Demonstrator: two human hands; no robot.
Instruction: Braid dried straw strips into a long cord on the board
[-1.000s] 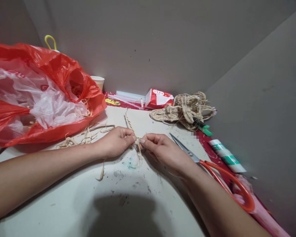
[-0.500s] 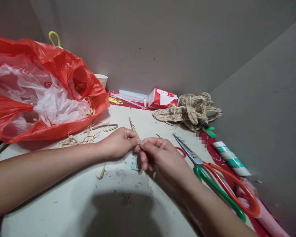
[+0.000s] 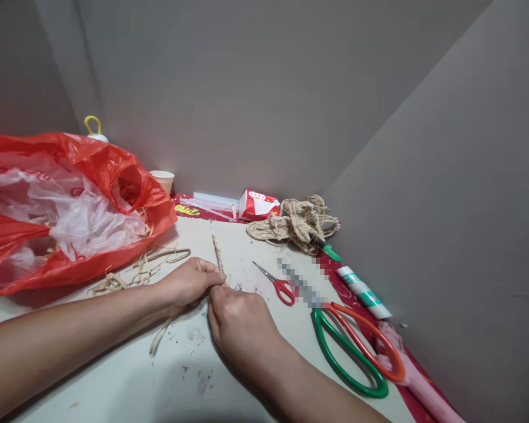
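A thin braided cord of straw-like fibre [image 3: 217, 251] points away from me over the pale board. My left hand [image 3: 188, 286] pinches its near end between thumb and forefinger. Right beside those fingertips, my right hand [image 3: 243, 320] is curled closed with its back upward, gripping the fibre end; its fingertips are hidden. A loose fibre strip [image 3: 159, 338] hangs below my left wrist. Small red-handled scissors [image 3: 284, 291] lie to the right of my hands. Beyond them are large scissors with green and orange handles [image 3: 320, 332], their blades blurred out.
At left, a red plastic bag [image 3: 158, 220] holds white plastic and fibre, with loose strips [image 3: 134, 271] before it. Along the back stand a paper cup [image 3: 163, 181], a red tissue pack [image 3: 258, 205] and a woven fibre bundle [image 3: 297, 226]. A green-white roll [image 3: 364, 292] lies right.
The view has tilted up and turned slightly right. My right hand has rolled over so its back faces up and its fingers are tucked under. The small scissors now show fully.
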